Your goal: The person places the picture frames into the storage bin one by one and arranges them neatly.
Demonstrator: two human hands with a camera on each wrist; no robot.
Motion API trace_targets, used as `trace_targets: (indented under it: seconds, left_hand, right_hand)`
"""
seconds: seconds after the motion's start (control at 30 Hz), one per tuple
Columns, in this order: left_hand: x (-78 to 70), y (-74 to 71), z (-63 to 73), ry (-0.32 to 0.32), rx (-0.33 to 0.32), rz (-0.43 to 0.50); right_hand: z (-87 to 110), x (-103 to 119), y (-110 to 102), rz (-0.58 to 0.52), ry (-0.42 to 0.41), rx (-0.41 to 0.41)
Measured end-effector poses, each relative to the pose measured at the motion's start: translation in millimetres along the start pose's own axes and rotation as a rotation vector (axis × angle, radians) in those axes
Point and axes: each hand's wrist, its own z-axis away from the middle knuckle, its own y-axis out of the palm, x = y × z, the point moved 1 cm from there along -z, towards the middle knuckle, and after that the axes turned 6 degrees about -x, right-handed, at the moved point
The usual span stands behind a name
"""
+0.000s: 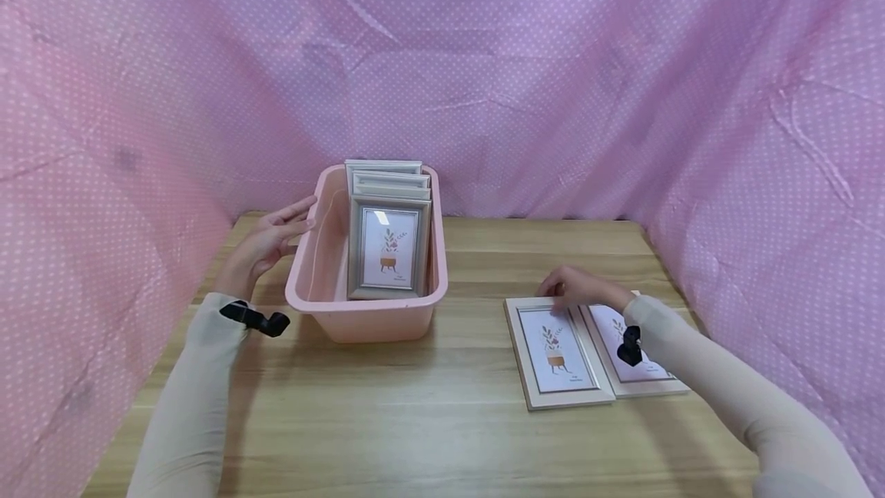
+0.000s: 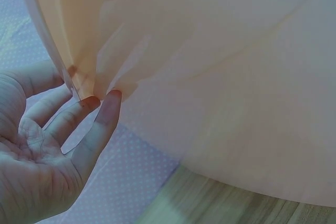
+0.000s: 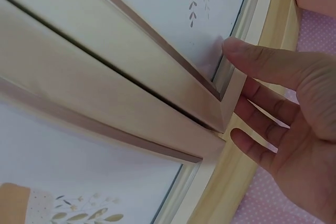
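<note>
Pink dotted cloth (image 1: 484, 98) hangs in creased folds around a desk (image 1: 415, 429) with a pale, streaked wood grain. Taking the middle of the desk as the dial, a peach bin (image 1: 373, 321) stands toward eleven o'clock, and a cream frame (image 1: 560, 348) lies face up toward three o'clock, with a second frame (image 1: 607, 344) close against its own three o'clock side. At the cream frame's twelve o'clock edge, the person's right grip (image 1: 584, 287) is closed in a pinch, thumb over the front and fingers tucked behind the border. The left grip (image 1: 270, 240) is apart, its fairly straight fingers touching the bin's rim at ten o'clock. I judge the step in hand to be taking hold of the cream frame; the next move seems to call for a firm hold on that edge and a steadied bin. Smooth, rounded walls make the bin look like thin, slightly glossy plastic. Inside, several upright frames lean in a row, the silvery frame (image 1: 389, 248) at the front showing stepped moulding and a bright glare on its flat pane. Both frames lying down are crisp rectangles with broad, smooth borders around a potted-plant print.
</note>
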Motion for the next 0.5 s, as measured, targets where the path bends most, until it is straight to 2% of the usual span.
trace_targets:
  seconds: [0.27,0.5]
  left_hand:
    - [1.5,0.4,-0.5,-0.01,0.013,-0.014]
    - [4.0,0.9,-0.7,0.015,0.015,0.007]
  right_hand:
    - [-1.0,-8.9,5.7,-0.013,0.016,-0.008]
    - [-1.9,-11.3,4.7,-0.03,-0.004,-0.029]
